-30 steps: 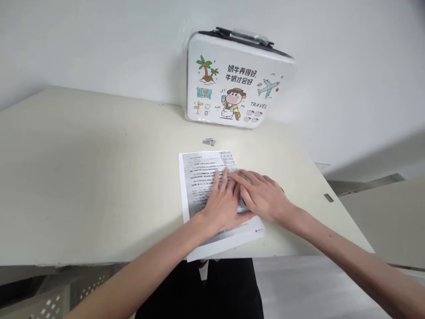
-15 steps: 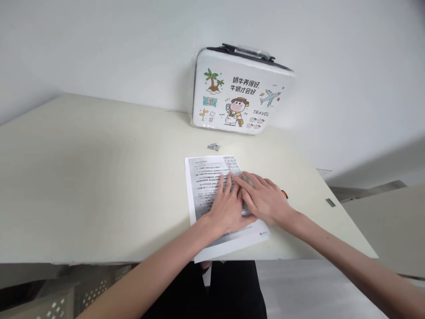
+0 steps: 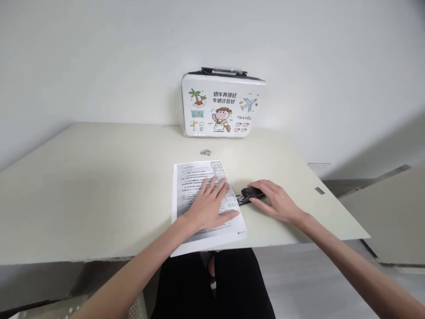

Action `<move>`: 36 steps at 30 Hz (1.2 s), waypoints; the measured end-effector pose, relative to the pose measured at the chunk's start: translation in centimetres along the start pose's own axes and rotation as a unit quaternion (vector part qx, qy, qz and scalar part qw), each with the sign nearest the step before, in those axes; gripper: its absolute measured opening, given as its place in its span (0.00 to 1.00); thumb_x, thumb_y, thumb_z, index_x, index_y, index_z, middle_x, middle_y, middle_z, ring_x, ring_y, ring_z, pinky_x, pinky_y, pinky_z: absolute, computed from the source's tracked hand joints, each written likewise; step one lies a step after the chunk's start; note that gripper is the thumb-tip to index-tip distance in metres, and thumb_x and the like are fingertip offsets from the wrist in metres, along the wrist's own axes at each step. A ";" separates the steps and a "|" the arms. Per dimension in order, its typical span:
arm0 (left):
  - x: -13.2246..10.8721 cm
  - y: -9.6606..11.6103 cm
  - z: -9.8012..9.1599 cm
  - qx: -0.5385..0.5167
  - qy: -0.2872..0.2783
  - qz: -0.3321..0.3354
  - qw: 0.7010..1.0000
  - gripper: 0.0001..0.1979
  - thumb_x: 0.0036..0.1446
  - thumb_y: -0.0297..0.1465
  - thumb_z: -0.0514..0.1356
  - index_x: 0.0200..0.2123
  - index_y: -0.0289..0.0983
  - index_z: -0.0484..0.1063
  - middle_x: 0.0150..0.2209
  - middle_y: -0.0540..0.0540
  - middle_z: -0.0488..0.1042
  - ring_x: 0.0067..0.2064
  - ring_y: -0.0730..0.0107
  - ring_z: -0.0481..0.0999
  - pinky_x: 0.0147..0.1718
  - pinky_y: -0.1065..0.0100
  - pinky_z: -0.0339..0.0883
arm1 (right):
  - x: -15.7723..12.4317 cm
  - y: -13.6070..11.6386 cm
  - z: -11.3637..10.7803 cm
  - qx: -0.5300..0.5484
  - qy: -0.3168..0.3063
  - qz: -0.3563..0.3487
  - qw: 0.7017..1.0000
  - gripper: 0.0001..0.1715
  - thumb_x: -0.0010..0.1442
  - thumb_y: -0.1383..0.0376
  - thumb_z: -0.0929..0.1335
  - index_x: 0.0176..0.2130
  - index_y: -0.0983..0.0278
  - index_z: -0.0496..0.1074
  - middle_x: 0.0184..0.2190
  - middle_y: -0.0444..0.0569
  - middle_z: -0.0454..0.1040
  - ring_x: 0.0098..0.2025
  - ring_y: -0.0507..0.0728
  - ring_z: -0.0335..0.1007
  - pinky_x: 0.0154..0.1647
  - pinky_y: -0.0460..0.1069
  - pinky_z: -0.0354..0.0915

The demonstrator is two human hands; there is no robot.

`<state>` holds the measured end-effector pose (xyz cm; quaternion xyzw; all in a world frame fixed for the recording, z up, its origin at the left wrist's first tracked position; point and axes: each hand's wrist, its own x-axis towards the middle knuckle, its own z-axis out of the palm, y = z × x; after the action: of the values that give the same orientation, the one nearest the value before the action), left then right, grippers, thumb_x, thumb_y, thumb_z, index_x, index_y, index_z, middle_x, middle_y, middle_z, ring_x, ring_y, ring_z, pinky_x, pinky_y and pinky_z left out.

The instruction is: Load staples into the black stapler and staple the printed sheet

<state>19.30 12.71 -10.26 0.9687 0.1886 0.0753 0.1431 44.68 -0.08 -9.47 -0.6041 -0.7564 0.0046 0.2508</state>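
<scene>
My left hand point(image 3: 207, 206) lies flat on the printed paper point(image 3: 186, 177), fingers spread and thumb out to the right. Dense text and a grey shaded area cover the sheet. At its right edge, a black stapler point(image 3: 249, 193) lies on the table, its front end touching or just under the paper's edge; I cannot tell which. My right hand point(image 3: 277, 201) has its fingers on the far side of the stapler and its thumb on the near side, gripping its rear part, which the hand partly hides.
A white cartoon-printed case point(image 3: 224, 106) with a black handle stands against the wall at the back of the table point(image 3: 99, 190). Small grey staple strips point(image 3: 206, 152) lie beyond the paper, and another strip point(image 3: 319, 191) lies near the table's right edge.
My right hand has come off the paper and moved right, onto the stapler, which was mostly hidden before. My left hand stays flat on the sheet. The camera view has shifted.
</scene>
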 end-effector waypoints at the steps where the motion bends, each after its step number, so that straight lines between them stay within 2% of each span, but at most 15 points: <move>1: -0.4 -0.2 -0.4 -0.003 -0.008 0.002 1.000 0.47 0.68 0.62 0.46 0.78 0.36 0.46 0.78 0.41 0.43 0.79 0.47 0.34 0.75 0.45 0.32 | -0.3 0.5 0.1 -0.002 0.011 0.016 1.000 0.20 0.73 0.52 0.64 0.57 0.60 0.70 0.50 0.55 0.80 0.49 0.63 0.77 0.51 0.60 0.73; 4: -2.5 -1.1 -1.9 -0.008 -0.024 -0.009 1.000 0.45 0.69 0.60 0.47 0.78 0.41 0.44 0.79 0.45 0.40 0.79 0.50 0.34 0.75 0.47 0.40 | -1.1 1.9 0.6 -0.005 0.042 0.079 0.996 0.23 0.73 0.48 0.64 0.55 0.61 0.70 0.47 0.56 0.81 0.46 0.64 0.79 0.46 0.59 0.74; 7: -5.8 -2.8 -3.3 0.015 -0.013 -0.061 0.998 0.41 0.72 0.56 0.48 0.78 0.44 0.43 0.79 0.49 0.40 0.79 0.51 0.36 0.75 0.46 0.42 | -1.6 2.7 1.2 -0.011 0.082 0.133 0.988 0.26 0.72 0.45 0.64 0.54 0.61 0.71 0.45 0.56 0.81 0.42 0.64 0.80 0.42 0.57 0.74; 12: -11.3 -5.5 -4.8 0.063 0.009 -0.085 0.994 0.40 0.70 0.54 0.55 0.77 0.54 0.44 0.77 0.53 0.48 0.78 0.48 0.46 0.74 0.42 0.48 | -1.9 3.1 1.5 -0.047 0.152 0.138 0.977 0.24 0.72 0.46 0.64 0.50 0.62 0.72 0.40 0.54 0.82 0.37 0.62 0.79 0.37 0.55 0.72; 15: -12.6 -5.1 -4.6 0.082 -0.008 -0.062 0.995 0.42 0.68 0.54 0.57 0.77 0.56 0.41 0.78 0.53 0.45 0.77 0.45 0.45 0.73 0.38 0.45 | -1.9 3.1 1.3 -0.047 0.187 0.130 0.973 0.21 0.72 0.49 0.64 0.50 0.61 0.72 0.39 0.54 0.81 0.36 0.62 0.78 0.35 0.55 0.70; 17: -12.2 -4.0 -4.2 0.091 -0.017 -0.051 0.994 0.43 0.68 0.54 0.57 0.77 0.56 0.40 0.78 0.52 0.44 0.78 0.43 0.44 0.73 0.37 0.43 | -1.8 3.0 1.1 -0.044 0.213 0.133 0.967 0.18 0.72 0.50 0.65 0.50 0.61 0.71 0.39 0.53 0.81 0.35 0.62 0.77 0.34 0.55 0.69; 19: -10.9 -2.7 -3.7 0.091 -0.024 -0.043 0.995 0.43 0.69 0.54 0.56 0.78 0.55 0.40 0.78 0.52 0.43 0.78 0.44 0.43 0.74 0.37 0.43 | -1.8 2.9 0.9 -0.043 0.241 0.142 0.959 0.17 0.72 0.51 0.65 0.49 0.60 0.71 0.38 0.53 0.80 0.34 0.62 0.75 0.34 0.55 0.69; 22: -7.5 -1.0 -2.8 0.083 -0.028 -0.032 0.996 0.41 0.69 0.55 0.54 0.78 0.54 0.41 0.78 0.51 0.42 0.78 0.44 0.42 0.74 0.38 0.43 | -1.8 2.9 0.4 -0.035 0.275 0.163 0.947 0.16 0.71 0.52 0.66 0.49 0.60 0.70 0.38 0.53 0.79 0.33 0.61 0.74 0.35 0.55 0.69; 28: 2.7 0.1 -0.9 0.062 -0.021 -0.004 0.998 0.41 0.69 0.59 0.50 0.77 0.47 0.50 0.78 0.45 0.46 0.78 0.45 0.41 0.74 0.39 0.39 | -1.8 3.5 -0.2 -0.028 0.309 0.192 0.931 0.16 0.71 0.52 0.66 0.51 0.60 0.70 0.39 0.53 0.79 0.37 0.62 0.76 0.39 0.56 0.72; 32: 9.6 0.8 0.7 0.046 -0.012 0.004 0.999 0.42 0.68 0.61 0.49 0.76 0.45 0.54 0.77 0.40 0.48 0.78 0.42 0.41 0.72 0.34 0.36 | -1.6 3.7 -0.4 -0.044 0.322 0.186 0.927 0.16 0.72 0.52 0.65 0.51 0.60 0.69 0.39 0.54 0.79 0.38 0.63 0.76 0.40 0.57 0.73; 36: 14.2 2.5 2.3 0.040 0.004 0.018 0.999 0.43 0.67 0.60 0.51 0.76 0.42 0.53 0.77 0.36 0.51 0.77 0.37 0.44 0.70 0.27 0.35 | -1.4 3.7 -0.6 -0.050 0.325 0.172 0.929 0.14 0.72 0.54 0.66 0.51 0.60 0.69 0.41 0.55 0.79 0.40 0.63 0.77 0.40 0.57 0.73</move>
<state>33.68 15.38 -10.38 0.9765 0.1746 0.0739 0.1026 48.52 -0.49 -10.59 -0.7052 -0.5173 -0.1867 0.4474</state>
